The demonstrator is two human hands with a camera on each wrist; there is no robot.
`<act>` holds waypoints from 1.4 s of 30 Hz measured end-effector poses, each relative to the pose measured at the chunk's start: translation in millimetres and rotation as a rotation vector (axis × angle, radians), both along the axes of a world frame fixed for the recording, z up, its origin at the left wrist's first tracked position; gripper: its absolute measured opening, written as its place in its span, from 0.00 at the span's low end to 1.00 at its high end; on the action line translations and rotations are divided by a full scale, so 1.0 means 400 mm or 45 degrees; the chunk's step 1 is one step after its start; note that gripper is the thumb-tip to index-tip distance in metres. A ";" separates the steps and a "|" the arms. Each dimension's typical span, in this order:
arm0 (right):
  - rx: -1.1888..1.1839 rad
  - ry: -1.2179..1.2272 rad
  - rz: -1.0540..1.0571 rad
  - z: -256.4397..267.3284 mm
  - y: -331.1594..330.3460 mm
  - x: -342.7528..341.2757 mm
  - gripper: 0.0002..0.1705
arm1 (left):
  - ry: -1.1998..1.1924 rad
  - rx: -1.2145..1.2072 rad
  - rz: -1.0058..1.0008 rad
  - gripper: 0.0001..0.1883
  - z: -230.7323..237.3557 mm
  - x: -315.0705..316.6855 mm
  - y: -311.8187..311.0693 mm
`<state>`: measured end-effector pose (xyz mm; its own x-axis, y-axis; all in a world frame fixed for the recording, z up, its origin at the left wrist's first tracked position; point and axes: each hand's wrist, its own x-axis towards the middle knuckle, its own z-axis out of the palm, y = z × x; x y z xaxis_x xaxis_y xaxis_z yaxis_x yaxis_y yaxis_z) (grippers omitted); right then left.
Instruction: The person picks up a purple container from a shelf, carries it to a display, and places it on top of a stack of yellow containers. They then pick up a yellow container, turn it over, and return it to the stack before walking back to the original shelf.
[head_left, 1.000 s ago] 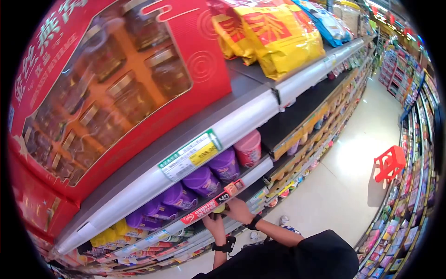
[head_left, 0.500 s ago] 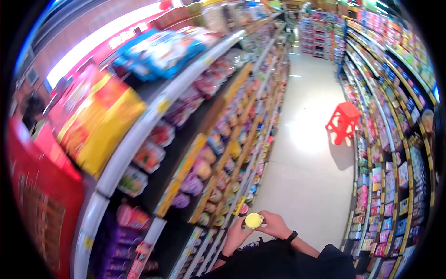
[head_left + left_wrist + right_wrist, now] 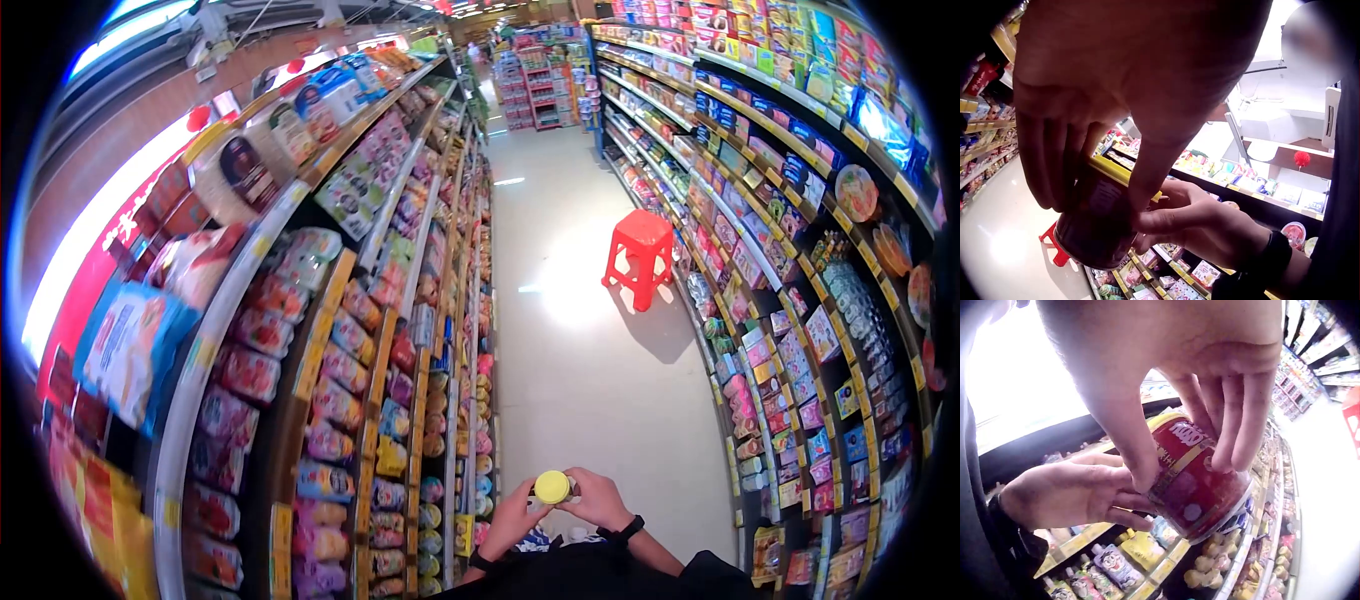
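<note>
Inspection finds 1 jar (image 3: 552, 487) with a yellow lid, held in both my hands over the aisle, on my side of the red stool (image 3: 640, 250), which serves as the reference for all places. The lid faces up toward the head view; the wrist views show a red body with white lettering and a gold band on its label. My left hand (image 3: 513, 517) is gripping the jar, thumb on 1 side and fingers round the other. My right hand (image 3: 598, 498) is gripping it likewise, thumb opposite the fingers, from the side nearer the stool. Each wrist carries 1 dark band, and black clothing (image 3: 610, 570) shows below the hands. The stool stands upright on the pale, glossy floor (image 3: 560, 390), well apart from the jar, its shadow falling on the near side. Close by the stool on the right run the right-hand shelves (image 3: 740, 235), stocked with packets and boxes. Across the aisle, left of the stool, the left-hand shelves (image 3: 205, 340) carry rows of cups and packs; a blue-and-white bag (image 3: 130, 340) sits on their upper level, nearer to me than the stool, and a yellow bag (image 3: 105, 510), partly blurred, lies nearer still. Beyond the stool, far down the aisle, stands a red rack (image 3: 543, 85) of goods. In the right wrist view, spouted pouches (image 3: 1119, 559) line a shelf on the opposite side of the jar from the stool. Print on most packs is too small to read.
</note>
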<state>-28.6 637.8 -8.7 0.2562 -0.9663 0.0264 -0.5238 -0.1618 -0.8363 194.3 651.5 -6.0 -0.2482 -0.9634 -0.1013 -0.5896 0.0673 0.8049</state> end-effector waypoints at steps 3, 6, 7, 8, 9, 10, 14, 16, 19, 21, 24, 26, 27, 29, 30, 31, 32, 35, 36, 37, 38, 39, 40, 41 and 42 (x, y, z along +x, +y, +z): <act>0.000 0.014 -0.049 -0.031 -0.101 0.017 0.31 | 0.061 0.069 -0.072 0.33 -0.015 0.026 -0.147; -0.041 0.019 -0.112 0.003 -0.250 0.056 0.31 | 0.022 0.044 -0.174 0.34 -0.017 0.058 -0.317; -0.072 0.010 -0.152 0.010 -0.291 0.069 0.31 | 0.042 0.003 -0.208 0.34 -0.010 0.067 -0.374; -0.094 0.008 -0.195 0.014 -0.320 0.073 0.30 | 0.046 0.066 -0.228 0.34 -0.006 0.076 -0.424; -0.084 0.003 -0.239 0.037 -0.357 0.082 0.30 | 0.052 0.132 -0.253 0.35 0.033 0.075 -0.480; -0.076 -0.010 -0.280 0.037 -0.395 0.085 0.31 | 0.060 0.190 -0.277 0.35 0.056 0.074 -0.539; -0.030 -0.026 -0.400 0.033 -0.545 0.073 0.32 | 0.018 0.194 -0.397 0.34 0.055 0.049 -0.734; -0.020 -0.058 -0.451 0.028 -0.624 0.050 0.33 | 0.042 0.166 -0.435 0.33 0.052 0.022 -0.824; -0.014 -0.119 -0.458 -0.013 -0.753 -0.007 0.32 | 0.040 0.183 -0.455 0.34 0.026 -0.037 -0.960; -0.074 -0.011 -0.399 -0.039 -0.863 -0.061 0.33 | 0.028 0.184 -0.454 0.33 -0.003 -0.080 -1.064; -0.049 -0.030 -0.351 -0.030 -1.022 -0.143 0.32 | -0.035 0.168 -0.426 0.32 0.015 -0.153 -1.210; -0.034 -0.072 -0.331 0.016 -1.121 -0.198 0.29 | -0.102 0.170 -0.380 0.31 0.072 -0.213 -1.295; -0.031 -0.095 -0.321 0.032 -1.170 -0.230 0.29 | -0.062 0.146 -0.350 0.31 0.072 -0.240 -1.334; -0.029 -0.155 -0.302 0.047 -1.277 -0.270 0.30 | 0.001 0.091 -0.288 0.31 0.060 -0.275 -1.419; -0.028 -0.136 -0.269 0.036 -1.332 -0.285 0.30 | 0.000 0.060 -0.267 0.31 0.045 -0.289 -1.461; -0.024 -0.118 -0.239 0.017 -1.384 -0.302 0.30 | -0.003 0.033 -0.249 0.32 0.027 -0.302 -1.499; -0.015 -0.099 -0.212 0.002 -1.432 -0.309 0.31 | -0.007 0.012 -0.234 0.32 0.016 -0.307 -1.531; 0.051 -0.156 -0.139 -0.005 -1.562 -0.311 0.32 | 0.008 0.133 -0.131 0.33 0.052 -0.317 -1.627; 0.064 -0.181 -0.121 -0.007 -1.611 -0.307 0.32 | 0.046 0.181 -0.095 0.33 0.064 -0.315 -1.669; 0.060 -0.175 -0.088 -0.013 -1.662 -0.302 0.32 | 0.069 0.202 -0.086 0.33 0.038 -0.300 -1.712; 0.044 -0.140 -0.069 -0.027 -1.710 -0.294 0.32 | 0.047 0.206 -0.080 0.33 0.017 -0.289 -1.754; 0.026 -0.105 -0.056 -0.046 -1.761 -0.284 0.31 | 0.025 0.209 -0.081 0.33 -0.002 -0.275 -1.800; 0.004 -0.069 -0.048 -0.062 -1.814 -0.273 0.31 | 0.004 0.209 -0.087 0.33 -0.020 -0.260 -1.855; 0.035 -0.035 -0.045 -0.076 -1.871 -0.265 0.31 | 0.039 0.189 -0.109 0.32 -0.040 -0.246 -1.913; 0.071 -0.005 -0.042 -0.079 -1.928 -0.254 0.31 | 0.039 0.155 -0.136 0.32 -0.068 -0.229 -1.972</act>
